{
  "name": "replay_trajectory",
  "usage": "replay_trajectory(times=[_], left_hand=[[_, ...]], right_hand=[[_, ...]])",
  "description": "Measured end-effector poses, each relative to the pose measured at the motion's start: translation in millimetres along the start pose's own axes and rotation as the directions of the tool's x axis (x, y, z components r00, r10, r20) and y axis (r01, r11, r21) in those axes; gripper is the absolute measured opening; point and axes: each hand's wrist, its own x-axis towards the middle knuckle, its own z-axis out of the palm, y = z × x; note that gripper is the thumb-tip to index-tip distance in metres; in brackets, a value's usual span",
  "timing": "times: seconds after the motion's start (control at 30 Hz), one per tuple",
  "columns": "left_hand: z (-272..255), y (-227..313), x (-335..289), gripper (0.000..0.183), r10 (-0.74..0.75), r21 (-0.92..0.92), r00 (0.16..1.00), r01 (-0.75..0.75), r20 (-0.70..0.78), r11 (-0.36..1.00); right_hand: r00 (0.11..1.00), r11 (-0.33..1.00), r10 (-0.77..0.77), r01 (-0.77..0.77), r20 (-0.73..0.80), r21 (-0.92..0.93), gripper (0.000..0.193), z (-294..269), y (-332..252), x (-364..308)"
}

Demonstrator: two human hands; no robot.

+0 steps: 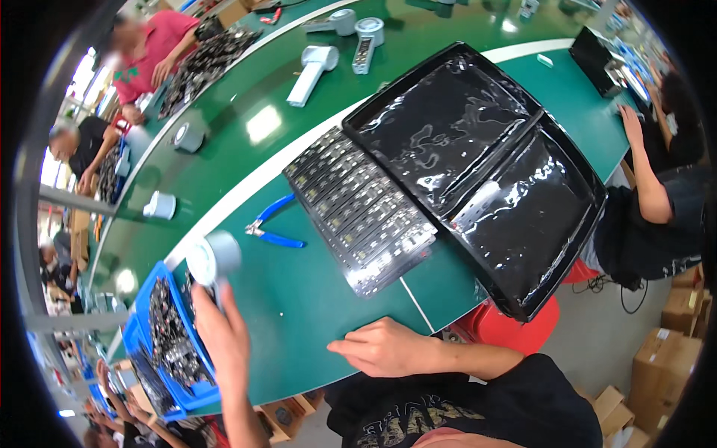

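Note:
My left hand (pixel 221 328) is closed round the handle of a pale grey-blue plastic device housing (pixel 214 257) with a round head, held up over the left part of the table. Some blur lies on the round head. On the table near its front edge rests my right hand (pixel 385 347), fingers curled in, with nothing seen in them. Blue-handled cutting pliers (pixel 274 230) lie with their handles spread, between the housing and a stack of circuit board panels (pixel 358 209). The panels' right edge meets a large black tray (pixel 418 196).
Left of my left hand stands a blue bin (pixel 140 328) full of small dark parts. More grey-blue housings (pixel 311 75) stand and lie on the green conveyor (pixel 254 149) beyond a white strip. People work across and at the right. A red stool (pixel 515 328) is below the table edge.

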Motion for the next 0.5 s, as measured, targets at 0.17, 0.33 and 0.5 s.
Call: replay_trajectory(times=[0.17, 0.33, 0.5], left_hand=[[95, -47, 193, 0.048, 0.133, -0.059, 0.991, -0.133, -0.001, 0.989], [176, -48, 313, 0.057, 0.098, 0.049, 0.995, -0.1, 0.031, 0.994], [214, 2, 332, 0.061, 0.039, 0.298, 0.991, 0.001, -0.129, 0.955]], right_hand=[[0.999, 0.999, 0.031, -0.031, -0.026, -0.011, 0.025, -2, -5, 3], [0.996, 0.998, 0.049, -0.046, -0.072, 0.049, 0.025, 2, 0, 7], [0.988, 0.994, 0.106, -0.101, -0.114, 0.046, 0.026, 1, -2, 4]])
